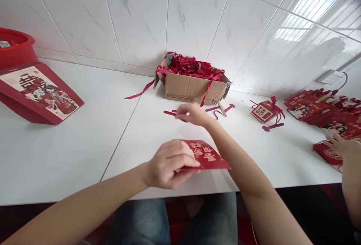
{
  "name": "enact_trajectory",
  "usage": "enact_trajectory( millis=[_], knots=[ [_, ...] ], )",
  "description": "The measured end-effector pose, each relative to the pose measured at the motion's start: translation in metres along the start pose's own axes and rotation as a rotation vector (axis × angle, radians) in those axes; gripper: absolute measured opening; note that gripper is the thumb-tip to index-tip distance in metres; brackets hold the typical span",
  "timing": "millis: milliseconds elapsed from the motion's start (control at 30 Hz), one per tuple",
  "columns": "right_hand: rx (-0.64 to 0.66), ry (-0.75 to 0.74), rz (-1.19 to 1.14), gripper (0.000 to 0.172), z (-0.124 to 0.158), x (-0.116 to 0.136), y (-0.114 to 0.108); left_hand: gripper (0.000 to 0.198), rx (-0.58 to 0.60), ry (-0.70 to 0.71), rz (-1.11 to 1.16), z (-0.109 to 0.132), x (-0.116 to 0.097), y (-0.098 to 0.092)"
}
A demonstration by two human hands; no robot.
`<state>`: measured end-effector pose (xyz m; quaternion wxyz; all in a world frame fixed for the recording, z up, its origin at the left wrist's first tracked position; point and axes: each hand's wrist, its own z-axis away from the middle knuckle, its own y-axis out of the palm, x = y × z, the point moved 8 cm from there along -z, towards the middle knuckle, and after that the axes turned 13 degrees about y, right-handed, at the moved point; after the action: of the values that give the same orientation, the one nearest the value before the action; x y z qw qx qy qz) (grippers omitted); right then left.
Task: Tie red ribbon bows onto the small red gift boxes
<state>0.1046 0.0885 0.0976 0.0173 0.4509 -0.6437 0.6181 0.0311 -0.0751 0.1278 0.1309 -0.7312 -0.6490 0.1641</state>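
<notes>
My left hand (172, 162) grips the near left edge of a flat red gift box (208, 155) with pale pink lettering, held tilted above the table's front edge. Beyond it, my right hand (190, 113) reaches over the table with its fingers curled in towards the thumb. Whatever is in those fingers, if anything, cannot be made out. Just left of the fingertips lies a dark red strip (169, 112), partly hidden by the hand. More red strips (213, 108) and a gold strip (222, 108) lie to the right of that hand.
A cardboard box (191, 87) heaped with red ribbons (194, 66) stands by the tiled wall. At left are a large red box (50, 91) and a red basin (17, 49). To the right sit a small ribboned box (264, 110), several red boxes (307, 106), and another person's hand (341, 147).
</notes>
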Motion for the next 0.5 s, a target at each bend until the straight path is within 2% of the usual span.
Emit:
enact_trajectory(
  millis=[67,100,167,233,333,500],
  knots=[
    [-0.212,0.113,-0.301,0.018,0.014,-0.013,-0.052,0.01,-0.08,-0.108,-0.02,0.001,0.019,-0.006],
    [-0.302,0.122,-0.424,0.022,0.023,-0.016,-0.076,0.008,-0.114,-0.167,-0.037,0.002,0.03,-0.008],
    [-0.434,0.046,-0.57,0.025,0.045,-0.012,-0.118,0.005,-0.161,-0.3,-0.089,0.006,0.057,-0.011],
    [-0.509,-0.059,-0.594,0.022,0.067,0.002,-0.148,0.009,-0.178,-0.415,-0.139,0.01,0.085,-0.011],
    [-0.432,-0.164,-0.552,0.016,0.087,0.028,-0.162,0.014,-0.168,-0.475,-0.178,0.01,0.119,-0.009],
    [-0.169,-0.252,-0.488,0.016,0.087,0.054,-0.144,0.018,-0.15,-0.522,-0.247,0.007,0.155,-0.003]
  ],
)
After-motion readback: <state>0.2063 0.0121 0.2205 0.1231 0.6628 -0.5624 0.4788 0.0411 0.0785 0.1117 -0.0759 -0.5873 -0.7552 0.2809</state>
